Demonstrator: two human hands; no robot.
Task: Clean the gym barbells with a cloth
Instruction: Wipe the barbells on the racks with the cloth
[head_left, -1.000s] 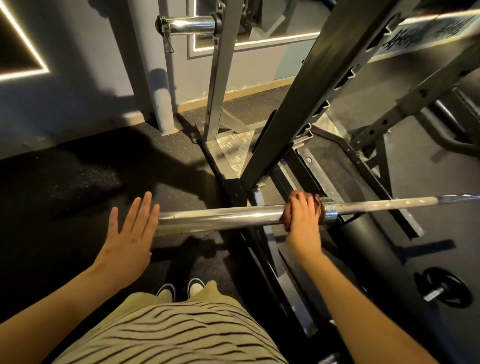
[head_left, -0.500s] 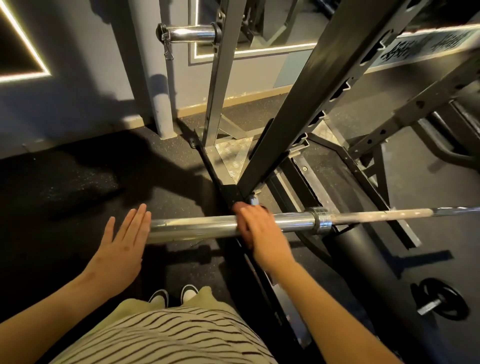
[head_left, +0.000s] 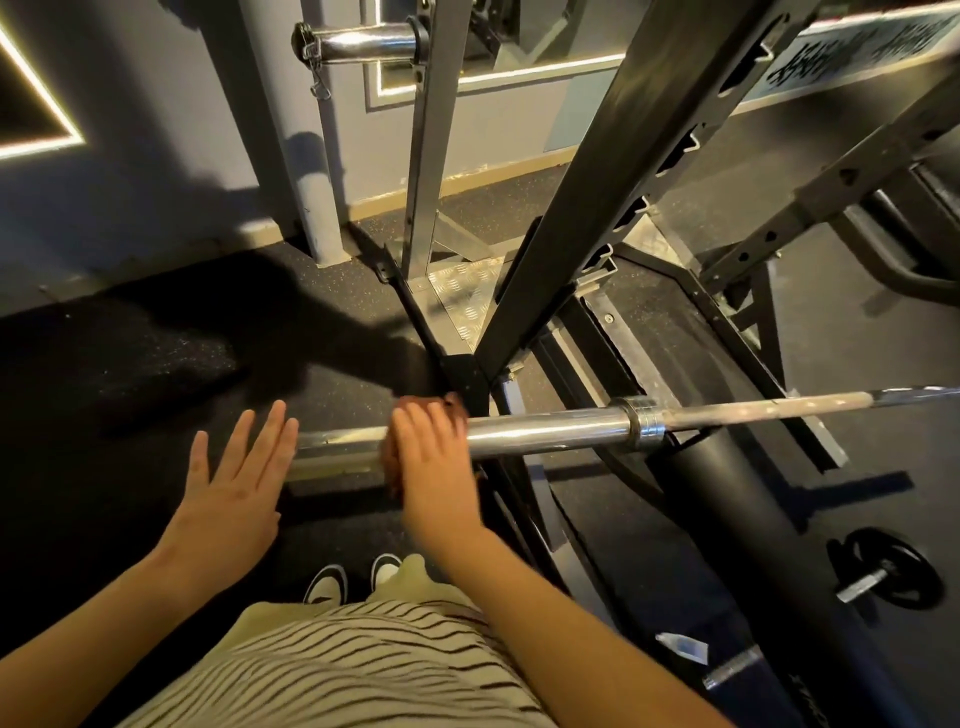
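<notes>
A steel barbell lies level across the view, its shiny sleeve pointing left and its thinner shaft running off to the right. My right hand is wrapped over the sleeve, shut on a brown cloth whose edges peek out above and below the fingers. My left hand is flat, fingers apart, with its fingertips against the sleeve's left end. It holds nothing.
A dark rack upright slants up just behind the bar. A grey post with a chrome peg stands further back. A black padded roller and a weight plate lie on the floor at right.
My right hand has slid the cloth leftward along the sleeve, from the collar toward the left end. My left hand has stayed at the bar's end.
</notes>
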